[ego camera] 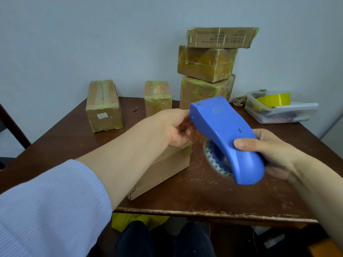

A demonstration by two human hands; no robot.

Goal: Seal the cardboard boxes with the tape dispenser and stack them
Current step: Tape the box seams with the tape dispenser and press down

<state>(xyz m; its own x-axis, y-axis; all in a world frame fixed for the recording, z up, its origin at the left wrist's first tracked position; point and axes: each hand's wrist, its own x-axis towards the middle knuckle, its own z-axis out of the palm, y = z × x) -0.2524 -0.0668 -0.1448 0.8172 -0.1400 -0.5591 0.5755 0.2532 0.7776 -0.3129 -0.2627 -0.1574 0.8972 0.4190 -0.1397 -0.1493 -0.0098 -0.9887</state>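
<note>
My right hand (pixel 274 153) grips the rear of a blue tape dispenser (pixel 224 134) held above the table, its clear tape roll (pixel 213 160) showing underneath. My left hand (pixel 172 127) reaches under the dispenser's front end with fingers curled there, above a plain cardboard box (pixel 163 173) that lies under my left forearm. What the left fingers touch is hidden. A stack of three taped boxes (pixel 206 65) stands at the back. Two more taped boxes (pixel 103 106) (pixel 157 97) stand at the back left and centre.
A clear plastic tub (pixel 282 112) holding a yellow tape roll (pixel 272 102) sits at the back right of the dark wooden table (pixel 204 197). The wall is right behind the stack. A chair part shows at far left. My legs are below the front edge.
</note>
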